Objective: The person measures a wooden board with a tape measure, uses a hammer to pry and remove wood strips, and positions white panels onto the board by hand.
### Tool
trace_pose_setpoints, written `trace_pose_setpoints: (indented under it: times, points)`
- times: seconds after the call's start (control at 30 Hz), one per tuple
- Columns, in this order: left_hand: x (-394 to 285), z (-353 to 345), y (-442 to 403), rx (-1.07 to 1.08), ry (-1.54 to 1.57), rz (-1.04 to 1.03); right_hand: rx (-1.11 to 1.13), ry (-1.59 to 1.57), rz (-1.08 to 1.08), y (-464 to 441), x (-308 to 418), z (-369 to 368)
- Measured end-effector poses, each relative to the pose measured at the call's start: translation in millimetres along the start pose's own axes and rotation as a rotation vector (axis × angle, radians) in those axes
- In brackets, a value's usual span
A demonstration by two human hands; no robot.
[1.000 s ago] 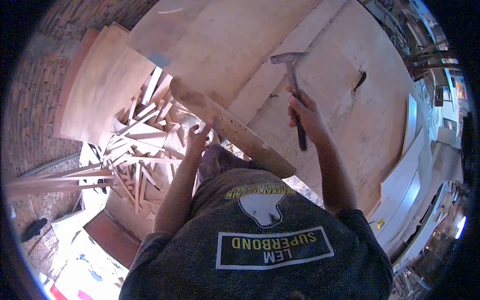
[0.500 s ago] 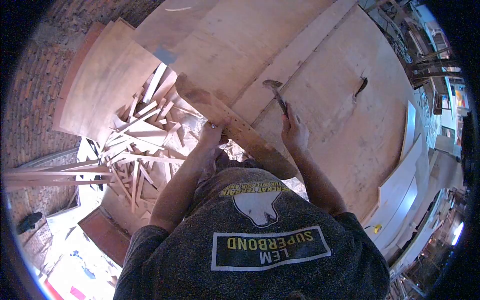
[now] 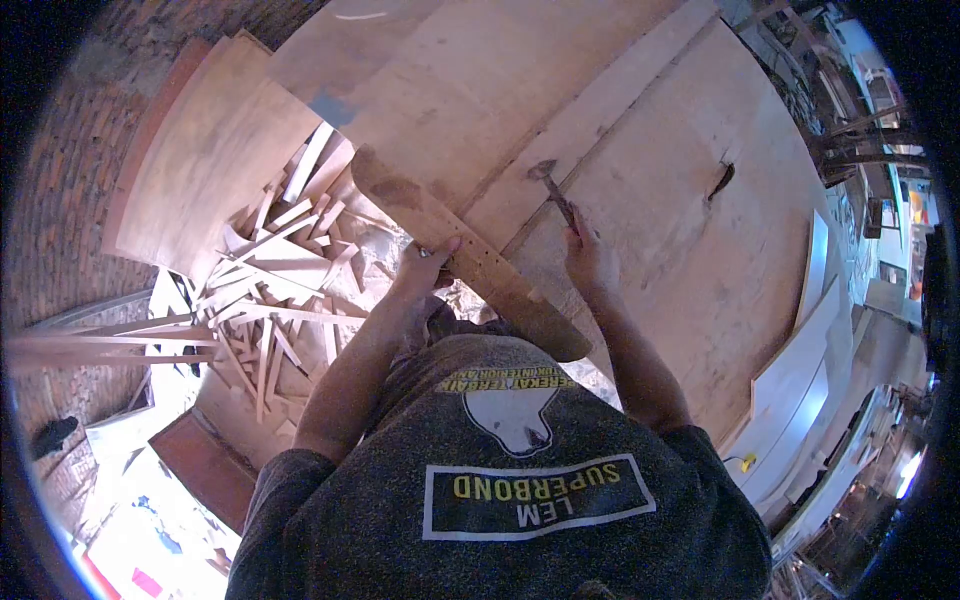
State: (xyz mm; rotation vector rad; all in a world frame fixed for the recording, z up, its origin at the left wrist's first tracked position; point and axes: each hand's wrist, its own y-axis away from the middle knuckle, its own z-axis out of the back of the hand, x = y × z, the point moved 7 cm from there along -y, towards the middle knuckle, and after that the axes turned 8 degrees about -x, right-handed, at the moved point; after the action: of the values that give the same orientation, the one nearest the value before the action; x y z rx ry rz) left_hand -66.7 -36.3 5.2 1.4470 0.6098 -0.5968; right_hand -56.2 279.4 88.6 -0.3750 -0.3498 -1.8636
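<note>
A long wooden board with rounded ends and a row of small dark dots [image 3: 500, 284] lies slantwise along the near edge of the big wooden work surface [image 3: 680, 235]. My left hand [image 3: 425, 264] is closed on the board's near edge, its thumb lying on top. In my right hand [image 3: 592, 258] is the handle of a hammer [image 3: 546, 176], its head held to the right of the board, over the work surface. The fingers of my right hand are wrapped round the handle.
Many loose wood strips [image 3: 285, 250] are heaped at the left. A large plywood sheet [image 3: 205, 160] stands beyond them near a brick wall [image 3: 65, 190]. White panels [image 3: 800, 370] lie at the right, with a small yellow object [image 3: 747, 462] beside them.
My left hand has moved right and closed on the board's edge. My right hand and the hammer have come lower and closer to the board, with the hammer head turned left.
</note>
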Motion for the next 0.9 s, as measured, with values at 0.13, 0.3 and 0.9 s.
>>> trace_pose_setpoints:
  times: [0.13,0.3,0.9]
  points:
    - [-1.0,-3.5,3.9,0.024,0.04,-0.014,-0.073,-0.109,-0.007,7.1,6.9,21.4]
    - [-0.6,-1.9,3.3,0.007,0.005,0.017,0.005,-0.037,0.047,13.6,22.8,23.7]
    - [-13.2,-22.5,47.3,-0.066,0.31,0.187,0.133,-0.008,-0.044,16.1,14.3,4.7]
